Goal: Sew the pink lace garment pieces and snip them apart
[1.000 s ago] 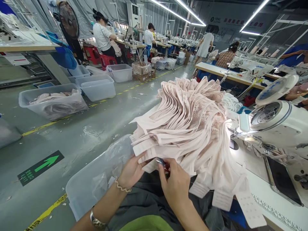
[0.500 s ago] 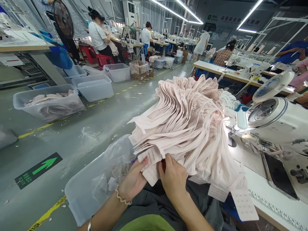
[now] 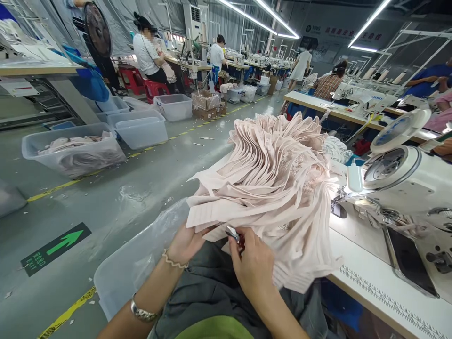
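A big layered pile of pale pink bra pieces (image 3: 263, 181), some with lace, lies over the table's left edge and hangs toward my lap. Under the loose band ends at the pile's near left, my left hand (image 3: 187, 245) is closed on a pink band end (image 3: 201, 215), its fingers partly hidden by the cloth. Close to the hanging cloth, my right hand (image 3: 253, 263) grips small thread snips (image 3: 233, 233), whose metal blades point up and left. Most of their handle is hidden in my fingers.
A sewing machine (image 3: 406, 183) stands on the right, with a phone (image 3: 411, 263) on its table and a printed ruler (image 3: 388, 303) along the edge. A clear plastic bin (image 3: 123, 273) sits left of my lap. More bins (image 3: 74, 155) and several people are farther off.
My left hand has moved left and up, and the band ends there lie differently. The snips' blades now show in my right hand. The hanging ends at right have swung left.
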The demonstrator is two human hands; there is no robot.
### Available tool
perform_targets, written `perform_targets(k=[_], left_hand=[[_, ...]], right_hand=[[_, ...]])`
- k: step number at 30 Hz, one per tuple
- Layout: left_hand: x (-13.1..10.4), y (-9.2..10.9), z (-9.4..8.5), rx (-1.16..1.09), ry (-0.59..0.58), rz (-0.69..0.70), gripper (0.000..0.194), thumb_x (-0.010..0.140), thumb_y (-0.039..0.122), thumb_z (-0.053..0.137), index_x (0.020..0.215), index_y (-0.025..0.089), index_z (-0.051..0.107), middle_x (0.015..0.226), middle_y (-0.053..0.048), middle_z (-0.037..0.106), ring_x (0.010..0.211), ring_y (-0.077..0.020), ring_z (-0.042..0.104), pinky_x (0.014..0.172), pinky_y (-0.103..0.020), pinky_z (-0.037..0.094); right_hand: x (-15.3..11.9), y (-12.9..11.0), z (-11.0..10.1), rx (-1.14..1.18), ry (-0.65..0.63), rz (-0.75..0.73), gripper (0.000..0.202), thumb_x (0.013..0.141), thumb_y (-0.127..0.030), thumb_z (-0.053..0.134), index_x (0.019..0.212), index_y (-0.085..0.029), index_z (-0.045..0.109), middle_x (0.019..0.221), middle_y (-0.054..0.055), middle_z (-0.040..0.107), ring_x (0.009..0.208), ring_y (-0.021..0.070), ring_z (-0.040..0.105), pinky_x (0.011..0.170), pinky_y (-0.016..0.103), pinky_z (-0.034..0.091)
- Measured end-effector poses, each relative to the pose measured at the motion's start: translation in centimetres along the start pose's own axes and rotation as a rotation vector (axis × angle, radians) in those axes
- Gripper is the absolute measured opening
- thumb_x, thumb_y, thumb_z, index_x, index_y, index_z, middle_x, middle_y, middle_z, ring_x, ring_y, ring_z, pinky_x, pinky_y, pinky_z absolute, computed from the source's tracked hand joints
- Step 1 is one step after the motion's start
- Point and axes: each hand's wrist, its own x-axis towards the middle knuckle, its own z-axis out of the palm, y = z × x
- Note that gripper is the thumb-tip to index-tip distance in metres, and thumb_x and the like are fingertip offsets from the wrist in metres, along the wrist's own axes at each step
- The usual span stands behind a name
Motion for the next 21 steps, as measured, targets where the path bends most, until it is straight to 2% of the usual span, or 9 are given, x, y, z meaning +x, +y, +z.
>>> perform_targets(k=[3, 9, 14, 18, 21], left_hand=[[-0.3, 0.0, 0.2, -0.021, 0.024, -0.060, 0.047, 0.086, 0.020, 0.063, 0.132, 0.018, 0.057, 0.100, -0.007, 0.076, 0.088, -0.0233, 0.071, 0.082, -0.033, 0.057], [-1.2, -1.0, 0.0, -0.078, -0.023, -0.051, 0.045, 0.087, 0.019, 0.062, 0.132, 0.023, 0.058, 0.106, -0.005, 0.075, 0.092, -0.0223, 0.071, 0.087, -0.033, 0.056], [-1.8, -0.4, 0.8, -0.097, 0.043, -0.086, 0.040, 0.089, 0.014, 0.056, 0.127, 0.022, 0.061, 0.101, -0.004, 0.076, 0.088, -0.0206, 0.071, 0.084, -0.031, 0.057], [-1.9, -0.3, 0.7, -0.073, -0.014, -0.115, 0.034, 0.091, 0.019, 0.055, 0.123, 0.020, 0.064, 0.106, -0.005, 0.075, 0.099, -0.0241, 0.069, 0.094, -0.036, 0.053], [-1.9, -0.8, 0.2, -0.064, -0.048, -0.108, 0.038, 0.088, 0.019, 0.058, 0.126, 0.023, 0.063, 0.110, -0.004, 0.073, 0.111, -0.0266, 0.064, 0.103, -0.040, 0.048]], right_hand=[[0.3, -0.3, 0.1, -0.003, -0.001, -0.009, 0.021, 0.099, -0.032, 0.040, 0.092, -0.019, 0.056, 0.069, 0.000, 0.064, 0.056, 0.0161, 0.059, 0.054, 0.027, 0.033], [0.8, -0.7, 0.4, -0.054, -0.019, -0.023, 0.022, 0.099, -0.027, 0.037, 0.088, -0.020, 0.055, 0.067, 0.000, 0.064, 0.055, 0.0167, 0.059, 0.051, 0.028, 0.028], [0.4, -0.7, -0.2, -0.062, -0.031, -0.016, 0.019, 0.098, -0.028, 0.040, 0.088, -0.021, 0.055, 0.069, 0.000, 0.066, 0.054, 0.0166, 0.059, 0.052, 0.027, 0.029], [0.3, -0.4, 0.0, -0.100, -0.049, -0.009, 0.016, 0.095, -0.024, 0.044, 0.085, -0.021, 0.056, 0.065, -0.001, 0.065, 0.053, 0.0163, 0.059, 0.050, 0.027, 0.027], [0.5, 0.0, 0.7, -0.156, -0.075, -0.004, 0.009, 0.090, -0.021, 0.051, 0.084, -0.020, 0.058, 0.065, 0.000, 0.066, 0.052, 0.0170, 0.060, 0.049, 0.028, 0.025]])
